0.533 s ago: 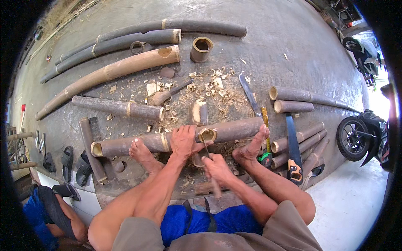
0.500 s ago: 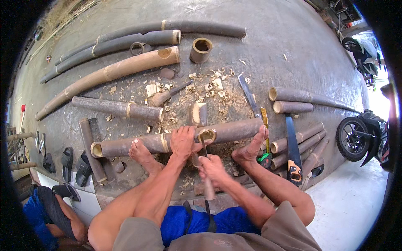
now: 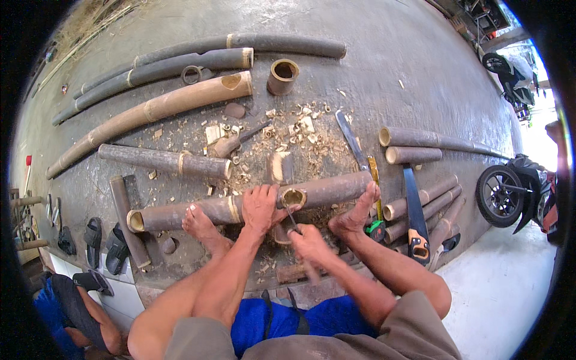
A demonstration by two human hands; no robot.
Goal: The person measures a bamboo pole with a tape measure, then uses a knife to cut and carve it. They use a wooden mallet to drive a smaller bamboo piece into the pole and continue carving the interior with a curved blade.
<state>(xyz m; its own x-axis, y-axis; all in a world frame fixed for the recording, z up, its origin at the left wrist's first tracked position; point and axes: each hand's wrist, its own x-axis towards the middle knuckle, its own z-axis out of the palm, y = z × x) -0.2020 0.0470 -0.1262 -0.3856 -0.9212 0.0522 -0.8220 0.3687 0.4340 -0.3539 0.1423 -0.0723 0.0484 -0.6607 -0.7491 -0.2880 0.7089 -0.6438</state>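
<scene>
A long brown bamboo tube (image 3: 336,191) lies crosswise in front of me, with a hole (image 3: 293,197) cut in its upper side. My left hand (image 3: 259,207) clasps the tube just left of that hole, thumb by its rim. In my right hand (image 3: 309,242) is a narrow-bladed knife (image 3: 291,219), its blade tip at the near rim of the hole. The knife's handle is blurred by motion below my fist. My bare feet (image 3: 204,225) press on the tube at both sides. A short bamboo piece (image 3: 280,168) lies crosswise beneath the tube.
Shavings (image 3: 306,127), a mallet (image 3: 231,144) and a machete (image 3: 351,138) lie beyond the tube. A handsaw (image 3: 414,210), tape measure (image 3: 375,230) and bamboo lengths (image 3: 420,195) are at right. More bamboo poles (image 3: 150,109) stretch across the left. Sandals (image 3: 117,246) and another person's leg (image 3: 102,315) are lower left.
My right hand has shifted slightly right with the knife, and its blade has swung to a different slant at the hole. My left hand stays on the tube. The whole view has shifted slightly.
</scene>
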